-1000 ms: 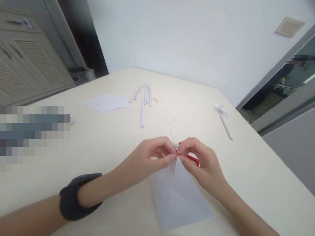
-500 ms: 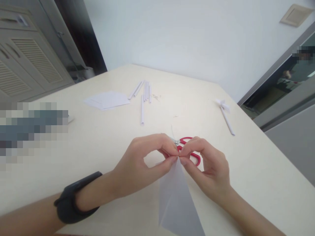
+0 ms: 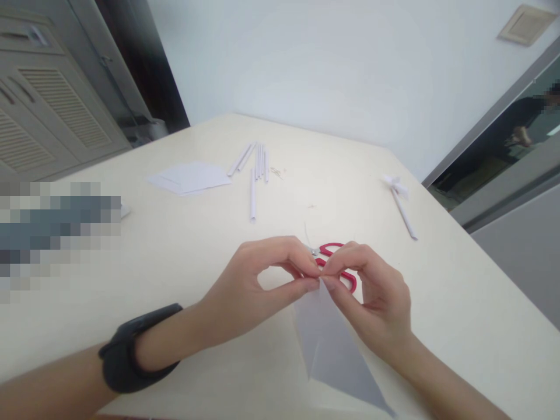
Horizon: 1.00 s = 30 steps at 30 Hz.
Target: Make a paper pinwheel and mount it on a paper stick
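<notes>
- Scissors (image 3: 322, 251) with red handles lie on the table (image 3: 196, 396), partly hidden behind the fingers.
- Just on the wearer's side of the scissors, the left hand (image 3: 245, 291) has thumb and forefinger pressed together, clamped on the upper corner of a white paper sheet (image 3: 335, 350).
- Right hand (image 3: 385, 303), overlapping the scissors' handles in this view, pinches that same corner; the fingertips of both hands meet there, so the exact contact of each finger is hidden.
- Paper sheet hangs below this double pinch, on the near side of the scissors, its body spreading wider away from the fingertips, with a crease running down it.
- Black wristband (image 3: 126, 356) circles the left wrist, nearer than the scissors and well to their left.
- Beyond the scissors and to the left lie rolled paper tubes (image 3: 261, 160), one set nearer than the others, with small thin bits (image 3: 275, 172) just beside them.
- Farther left of the scissors, beyond those tubes, flat white sheets (image 3: 196, 178) overlap.
- Beyond the scissors to the right rests a paper tube topped with folded white paper (image 3: 399, 189).
</notes>
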Tool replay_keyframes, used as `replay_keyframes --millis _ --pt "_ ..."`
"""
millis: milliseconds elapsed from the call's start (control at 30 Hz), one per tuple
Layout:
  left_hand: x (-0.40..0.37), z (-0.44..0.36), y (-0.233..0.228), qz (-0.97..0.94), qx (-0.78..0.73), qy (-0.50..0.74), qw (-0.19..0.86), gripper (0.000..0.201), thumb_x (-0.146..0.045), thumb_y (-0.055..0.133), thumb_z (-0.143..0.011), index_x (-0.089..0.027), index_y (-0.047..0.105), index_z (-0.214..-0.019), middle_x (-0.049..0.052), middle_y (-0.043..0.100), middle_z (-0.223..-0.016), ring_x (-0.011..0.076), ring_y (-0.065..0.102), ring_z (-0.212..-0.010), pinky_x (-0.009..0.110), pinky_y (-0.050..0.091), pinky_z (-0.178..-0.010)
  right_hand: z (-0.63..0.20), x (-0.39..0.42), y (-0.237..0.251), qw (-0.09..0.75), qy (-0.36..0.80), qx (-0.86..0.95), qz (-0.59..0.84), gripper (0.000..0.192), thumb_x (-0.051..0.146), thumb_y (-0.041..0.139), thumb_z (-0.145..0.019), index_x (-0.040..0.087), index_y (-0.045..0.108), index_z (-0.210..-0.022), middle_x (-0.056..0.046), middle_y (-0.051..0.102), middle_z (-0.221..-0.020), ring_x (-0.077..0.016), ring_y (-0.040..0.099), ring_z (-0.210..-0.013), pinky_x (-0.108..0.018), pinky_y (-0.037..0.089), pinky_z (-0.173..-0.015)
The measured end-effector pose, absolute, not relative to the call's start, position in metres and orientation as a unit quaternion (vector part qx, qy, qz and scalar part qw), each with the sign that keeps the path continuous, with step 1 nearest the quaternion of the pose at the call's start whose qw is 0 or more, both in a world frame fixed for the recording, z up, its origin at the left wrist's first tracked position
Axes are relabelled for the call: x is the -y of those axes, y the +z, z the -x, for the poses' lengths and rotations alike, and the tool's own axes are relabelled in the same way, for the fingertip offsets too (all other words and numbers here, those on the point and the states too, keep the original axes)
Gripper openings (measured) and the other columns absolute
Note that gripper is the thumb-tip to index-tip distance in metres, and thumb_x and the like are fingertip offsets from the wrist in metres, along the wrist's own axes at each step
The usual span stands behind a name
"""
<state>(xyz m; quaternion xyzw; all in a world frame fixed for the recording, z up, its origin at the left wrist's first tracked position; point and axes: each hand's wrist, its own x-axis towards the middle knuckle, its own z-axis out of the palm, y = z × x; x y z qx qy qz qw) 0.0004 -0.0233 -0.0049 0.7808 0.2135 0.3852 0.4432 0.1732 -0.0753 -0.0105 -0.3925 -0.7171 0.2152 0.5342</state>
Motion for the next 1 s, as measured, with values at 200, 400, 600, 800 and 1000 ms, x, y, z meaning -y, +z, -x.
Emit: replay_keyframes --millis 200,400,600,800,1000 --pt "0.0257 0.0007 -0.0031 -0.774 -0.217 0.390 0.448 0.006 -0.010 0.063 -0.078 -0.016 0.063 -0.081 0.002 0.065 -0.083 0.0112 0.061 -0.077 0.024 0.051 -0.074 -0.1726 0.0788 -0.0080 0.532 0.245 0.715 0.382 0.016 0.006 0.055 -0.081 0.019 0.057 -0.090 0.000 0.059 -0.078 -0.0122 0.055 -0.072 -0.028 0.045 -0.067" --pt "0.0265 0.0021 -0.0044 -0.772 -0.195 0.410 0.445 0.012 -0.006 0.065 -0.075 -0.017 0.062 -0.079 0.001 0.065 -0.080 0.0116 0.061 -0.075 0.025 0.051 -0.071 -0.1714 0.0806 -0.0079 0.538 0.241 0.718 0.369 0.017 0.005 0.055 -0.081 0.019 0.057 -0.090 -0.001 0.059 -0.079 -0.0112 0.052 -0.070 -0.027 0.044 -0.066" --pt "0.0266 0.0026 -0.0050 -0.763 -0.180 0.428 0.450 0.014 -0.003 0.066 -0.073 -0.017 0.064 -0.077 0.002 0.066 -0.080 0.0124 0.062 -0.076 0.025 0.051 -0.072 -0.1707 0.0802 -0.0087 0.542 0.238 0.721 0.359 0.020 0.003 0.056 -0.079 0.019 0.057 -0.091 -0.001 0.059 -0.078 -0.0121 0.052 -0.072 -0.029 0.044 -0.067" --pt "0.0250 0.0024 -0.0025 -0.764 -0.160 0.449 0.435 0.017 -0.001 0.067 -0.071 -0.017 0.066 -0.078 0.002 0.068 -0.079 0.0124 0.063 -0.075 0.024 0.052 -0.073 -0.1702 0.0802 -0.0094 0.546 0.238 0.726 0.345 0.023 0.000 0.053 -0.079 0.018 0.056 -0.093 -0.002 0.058 -0.078 -0.0128 0.053 -0.072 -0.031 0.044 -0.069" --pt "0.0253 0.0018 -0.0011 -0.762 -0.154 0.455 0.435 0.018 0.001 0.067 -0.070 -0.017 0.067 -0.075 0.001 0.069 -0.077 0.0116 0.064 -0.073 0.022 0.052 -0.070 -0.1707 0.0803 -0.0099 0.543 0.236 0.734 0.332 0.025 -0.002 0.051 -0.078 0.018 0.056 -0.093 -0.003 0.059 -0.080 -0.0140 0.055 -0.073 -0.031 0.045 -0.066"
